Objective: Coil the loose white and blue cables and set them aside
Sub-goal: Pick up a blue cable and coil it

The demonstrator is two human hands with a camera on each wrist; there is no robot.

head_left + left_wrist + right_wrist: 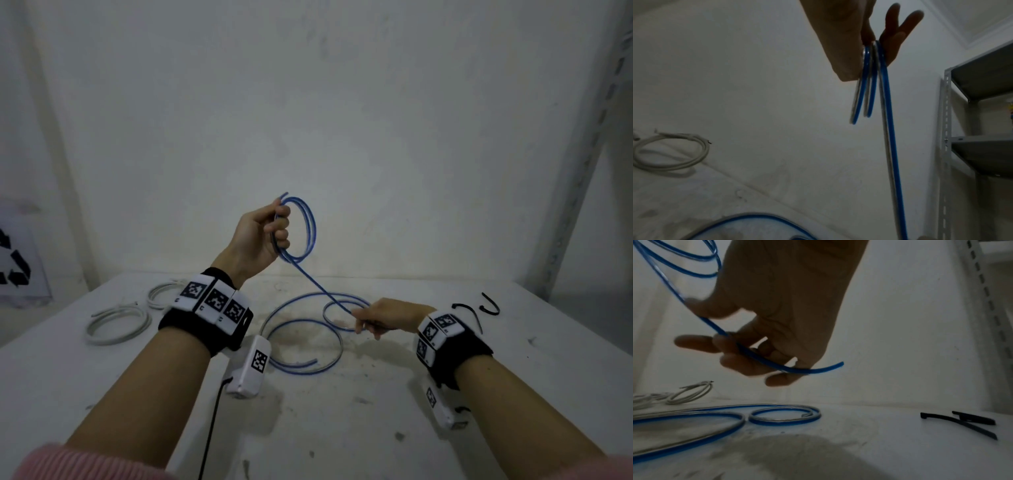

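Bench (342, 428): carries everything; coiling is partly done.
Blue cable (308, 222): a few loops wound in the air, a stretch running down, more lying loose on the bench.
White cables (116, 323): two coils set aside at far left.
Left hand (260, 236): grip clenched round the blue loops.
Right hand (380, 317): grip pinching the running stretch.

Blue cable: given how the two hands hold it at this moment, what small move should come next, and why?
Probably the right hand should carry its pinched stretch up to the left hand to lay on another loop. The left hand already grips a small coil of the blue cable in the air, a straight run slopes down to the right hand, and more blue cable lies loose on the table.
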